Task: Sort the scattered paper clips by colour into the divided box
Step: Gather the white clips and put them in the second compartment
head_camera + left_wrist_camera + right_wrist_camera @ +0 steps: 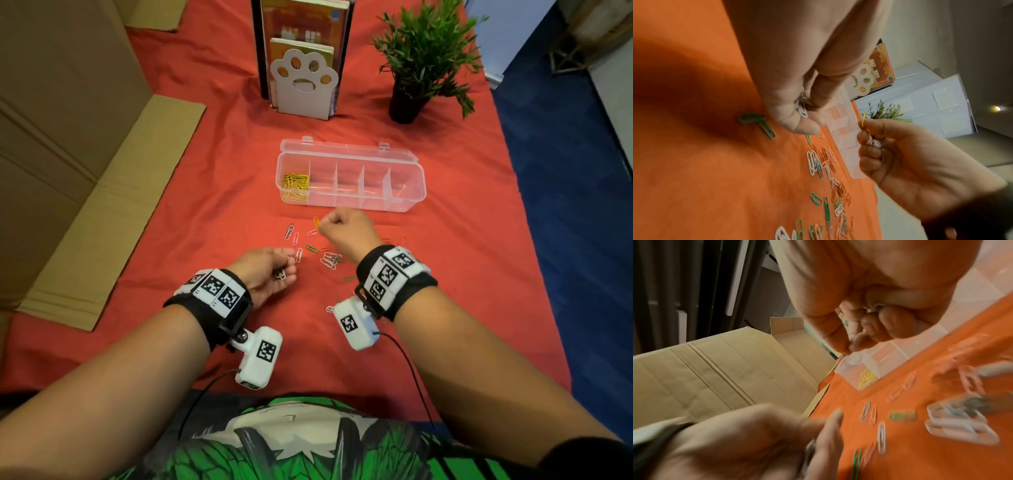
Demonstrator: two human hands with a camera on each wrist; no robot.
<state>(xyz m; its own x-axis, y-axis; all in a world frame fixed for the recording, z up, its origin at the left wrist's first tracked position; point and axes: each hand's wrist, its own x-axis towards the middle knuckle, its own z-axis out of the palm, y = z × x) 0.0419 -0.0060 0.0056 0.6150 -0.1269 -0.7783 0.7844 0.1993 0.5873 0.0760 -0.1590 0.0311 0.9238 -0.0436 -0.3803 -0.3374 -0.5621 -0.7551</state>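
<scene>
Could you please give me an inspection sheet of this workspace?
Surface: red cloth, wrinkled.
Job's things: clear divided box, lid open, yellow clips in its leftmost compartment; green, white and pink clips loose on the cloth.
Clutter: paw bookend with books; potted plant.
Grippers: left hand holds white clips; right hand pinches a yellow clip.
Cables: black wrist-camera leads.
Surroundings: cardboard at the left.
</scene>
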